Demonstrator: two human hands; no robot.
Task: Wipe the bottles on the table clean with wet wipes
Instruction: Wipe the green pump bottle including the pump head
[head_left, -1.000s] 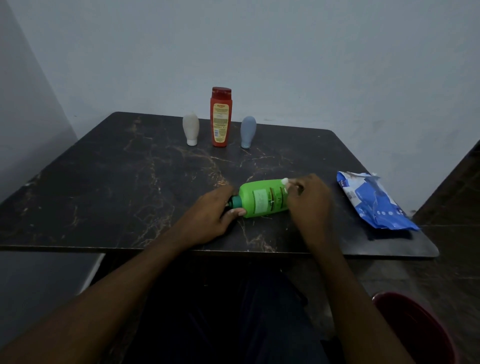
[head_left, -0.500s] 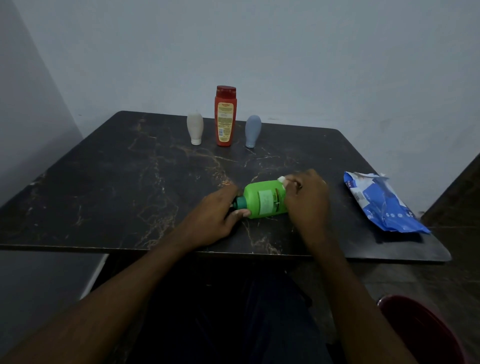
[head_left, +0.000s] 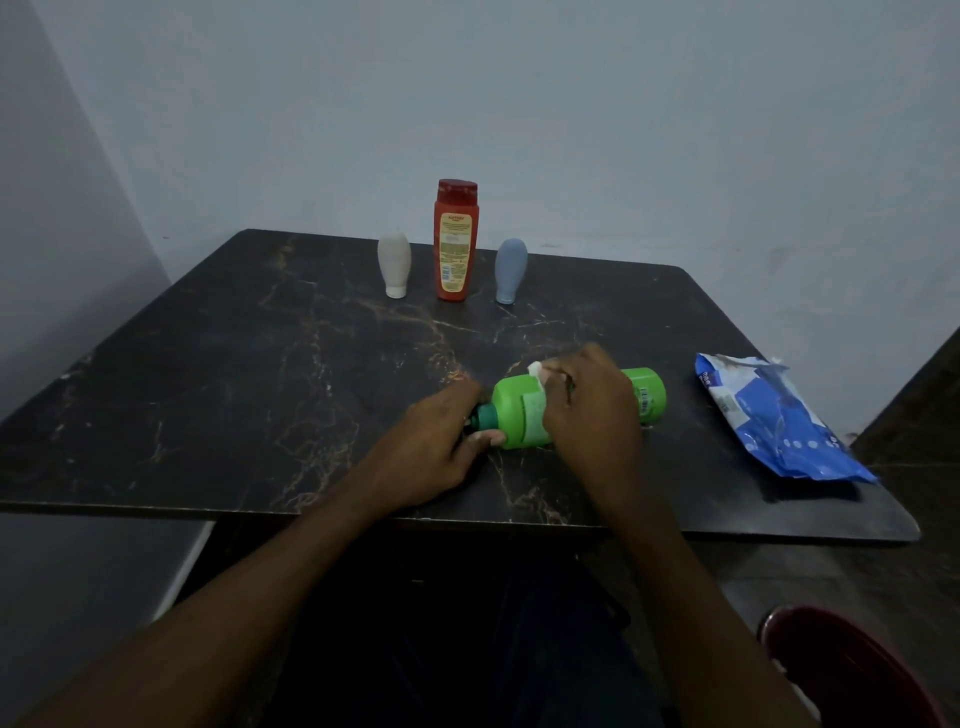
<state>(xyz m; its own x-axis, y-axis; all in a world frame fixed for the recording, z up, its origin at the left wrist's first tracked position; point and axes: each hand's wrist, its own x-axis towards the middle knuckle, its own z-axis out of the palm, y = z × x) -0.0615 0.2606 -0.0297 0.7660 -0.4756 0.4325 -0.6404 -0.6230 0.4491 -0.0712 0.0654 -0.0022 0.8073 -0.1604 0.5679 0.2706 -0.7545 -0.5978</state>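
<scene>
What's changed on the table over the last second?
The right hand with the wipe slid left along the green bottle, from its base toward the neck, so the base end now shows. The left hand still holds the cap end. The red bottle, the two small bottles and the wipes pack stayed put.

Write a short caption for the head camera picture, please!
Left hand steadies a lying green bottle while right hand rubs it with a wet wipe.

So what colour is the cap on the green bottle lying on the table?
Teal, darker than the green bottle; its cap shows in the head view.
</scene>
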